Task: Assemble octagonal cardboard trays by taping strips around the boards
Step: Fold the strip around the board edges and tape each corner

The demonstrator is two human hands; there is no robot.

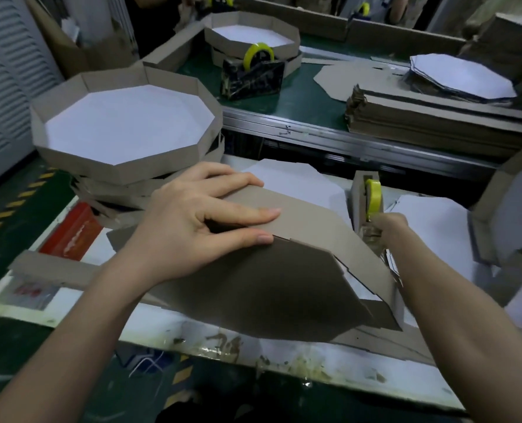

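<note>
My left hand point(192, 221) lies flat with the fingers straight, pressing a brown cardboard strip point(308, 215) against the edge of an octagonal board point(268, 288). The thumb runs along the seam where the two meet. My right hand point(387, 224) is out at the tape dispenser point(358, 209), just below its yellow roll point(374, 196). Its fingers are blurred and turned away, so I cannot tell whether they have hold of the tape end.

The board sits tilted on the bench point(168, 322), brown underside toward me. The strip is folded along its far and right sides, and I see no tape on it. I judge this tray to be at an early stage: the wall is held in place on a few sides, taping is not yet begun, and the remaining sides are left to wrap.

To the left is a pile of finished trays point(79, 160), the top one white inside with its wall closed all round. Across the gap, a second surface carries a bundle of strips point(436, 123), a pile of white octagonal blanks point(464, 77) and another dispenser point(253, 74), so plenty of trays are left to make.
</note>
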